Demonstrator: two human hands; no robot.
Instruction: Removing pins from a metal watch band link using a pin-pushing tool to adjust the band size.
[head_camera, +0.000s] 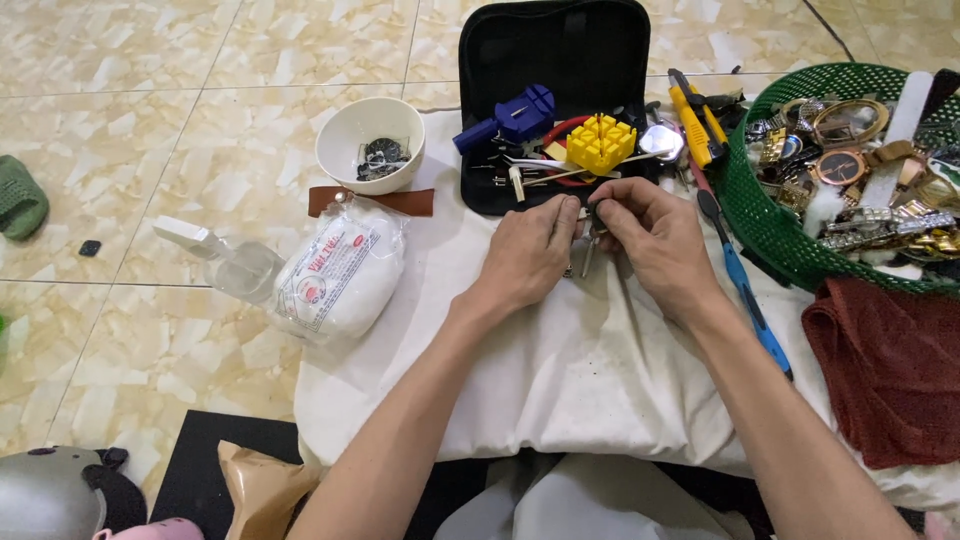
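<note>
My left hand (530, 250) and my right hand (650, 232) meet over a white cloth (590, 370), both pinching a small metal part with a thin tool (588, 240) between the fingertips. What the part is stays hidden by my fingers. Just beyond my hands lies an open black tool case (555, 60) holding a yellow block (600, 142), a blue tool (510, 118) and thin metal picks.
A white bowl (370, 140) with small parts sits at the left beside a brown strap (372, 201), a cotton bag (340, 272) and a clear bottle (225, 258). A green basket (770, 225) of watches stands right, with a blue-handled screwdriver (745, 290), yellow tool (690, 122) and red cloth (890, 370).
</note>
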